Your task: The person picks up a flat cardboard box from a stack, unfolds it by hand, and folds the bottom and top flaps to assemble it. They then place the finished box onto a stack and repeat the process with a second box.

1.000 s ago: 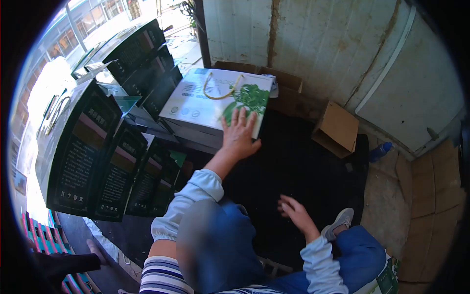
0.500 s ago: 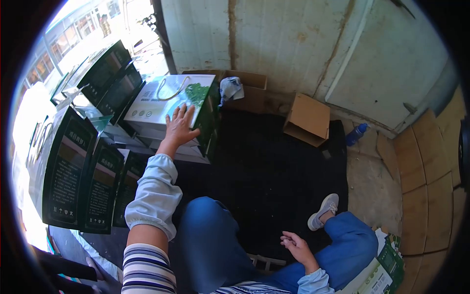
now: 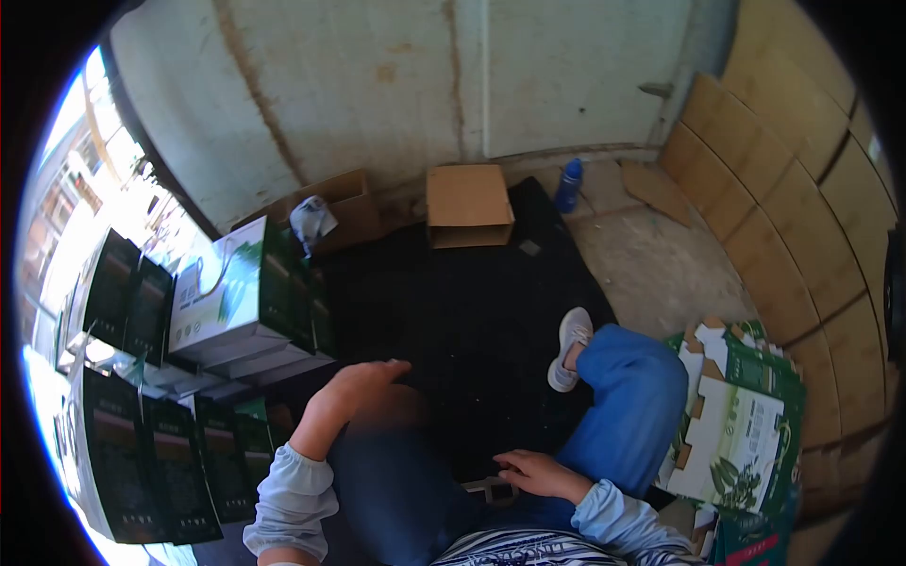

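My left hand [image 3: 355,391] is over my left knee, partly blurred, its fingers stretched out with nothing in them. My right hand [image 3: 540,474] rests low by my right thigh, fingers loosely extended and empty. To the left of my left hand is a green-and-white printed gift box [image 3: 222,283] with a rope handle on top. Other dark green printed boxes [image 3: 118,453] stand in rows at the left, some with raised flaps. Flat, unfolded green-and-white printed cartons [image 3: 727,443] lie piled beside my right knee.
A black mat [image 3: 415,302] covers the floor. Along the back wall are an open brown carton [image 3: 354,212] with crumpled material [image 3: 311,222], another brown carton [image 3: 469,203] and a blue bottle [image 3: 569,186]. Brown cartons [image 3: 793,226] are stacked at the right.
My left hand has come off the top of the gift box and back over my knee. The view has turned right, showing more of the flat cartons. My right hand remains low near my thigh.
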### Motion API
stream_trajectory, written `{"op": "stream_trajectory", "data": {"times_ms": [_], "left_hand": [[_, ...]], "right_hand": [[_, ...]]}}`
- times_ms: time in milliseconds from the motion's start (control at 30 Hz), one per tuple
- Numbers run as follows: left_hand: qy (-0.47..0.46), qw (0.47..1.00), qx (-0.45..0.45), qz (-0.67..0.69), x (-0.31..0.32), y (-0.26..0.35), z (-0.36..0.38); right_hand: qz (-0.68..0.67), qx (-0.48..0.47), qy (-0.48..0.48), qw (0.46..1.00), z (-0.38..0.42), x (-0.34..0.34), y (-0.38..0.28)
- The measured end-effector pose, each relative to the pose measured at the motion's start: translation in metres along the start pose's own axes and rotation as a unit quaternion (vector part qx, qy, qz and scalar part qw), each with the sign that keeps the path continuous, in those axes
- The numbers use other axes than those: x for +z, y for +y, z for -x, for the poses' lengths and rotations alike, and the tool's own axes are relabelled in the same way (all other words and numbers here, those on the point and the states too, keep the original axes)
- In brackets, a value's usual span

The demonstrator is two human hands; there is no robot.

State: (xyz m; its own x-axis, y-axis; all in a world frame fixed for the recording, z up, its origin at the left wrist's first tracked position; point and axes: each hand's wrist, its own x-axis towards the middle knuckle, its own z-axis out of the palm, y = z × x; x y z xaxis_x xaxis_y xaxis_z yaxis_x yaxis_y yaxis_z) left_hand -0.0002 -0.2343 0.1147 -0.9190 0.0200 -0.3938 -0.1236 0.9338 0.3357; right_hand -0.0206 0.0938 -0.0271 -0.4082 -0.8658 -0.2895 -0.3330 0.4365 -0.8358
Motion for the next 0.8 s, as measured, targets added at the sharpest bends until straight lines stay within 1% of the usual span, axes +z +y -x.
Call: {"op": "stream_trajectory", "data": {"times_ms": [67,133,167,200,233,333,467,533,600,633,700,767,800], "left_hand": [[0.079,0.996,-0.017,-0.037,0.01,-0.021,-0.008],[0.054,0.993,-0.07,-0.081,0.005,-0.009,-0.012],[0.043,0.989,-0.094,-0.104,0.005,-0.003,-0.015],[0.05,0.989,-0.048,-0.133,0.008,-0.004,-0.019],[0.037,0.988,-0.046,-0.141,0.01,-0.003,-0.022],[0.012,0.986,-0.053,-0.161,0.01,-0.002,-0.029],[0.008,0.983,-0.073,-0.169,0.008,0.005,-0.037],[0.005,0.982,-0.071,-0.172,0.008,0.011,-0.041],[0.0,0.983,-0.07,-0.171,0.007,0.015,-0.042],[0.008,0.984,-0.064,-0.167,0.009,0.014,-0.044],[0.027,0.985,-0.053,-0.159,0.012,0.012,-0.042],[0.021,0.984,-0.063,-0.166,0.01,0.013,-0.042],[0.016,0.983,-0.07,-0.167,0.01,0.012,-0.042]], "right_hand": [[0.025,-0.012,0.007,1.0,0.002,0.003,-0.001],[0.045,-0.011,0.025,0.999,0.005,0.002,-0.003],[0.033,-0.024,0.047,0.998,0.006,0.002,-0.002],[0.02,-0.035,0.07,0.997,0.007,0.003,-0.002],[0.01,-0.046,0.093,0.995,0.009,0.003,-0.001],[-0.015,-0.029,0.1,0.994,0.016,0.0,-0.004],[-0.034,-0.067,0.146,0.986,0.031,-0.005,-0.01],[-0.041,-0.085,0.169,0.981,0.048,-0.019,-0.026],[-0.015,-0.17,0.294,0.941,0.072,-0.034,-0.038],[0.001,-0.213,0.352,0.911,0.08,-0.046,-0.043],[0.081,-0.189,0.494,0.845,0.109,-0.075,-0.04],[0.04,-0.101,0.613,0.783,0.135,-0.089,-0.002],[-0.064,-0.058,0.655,0.751,0.144,-0.093,0.017]]}}
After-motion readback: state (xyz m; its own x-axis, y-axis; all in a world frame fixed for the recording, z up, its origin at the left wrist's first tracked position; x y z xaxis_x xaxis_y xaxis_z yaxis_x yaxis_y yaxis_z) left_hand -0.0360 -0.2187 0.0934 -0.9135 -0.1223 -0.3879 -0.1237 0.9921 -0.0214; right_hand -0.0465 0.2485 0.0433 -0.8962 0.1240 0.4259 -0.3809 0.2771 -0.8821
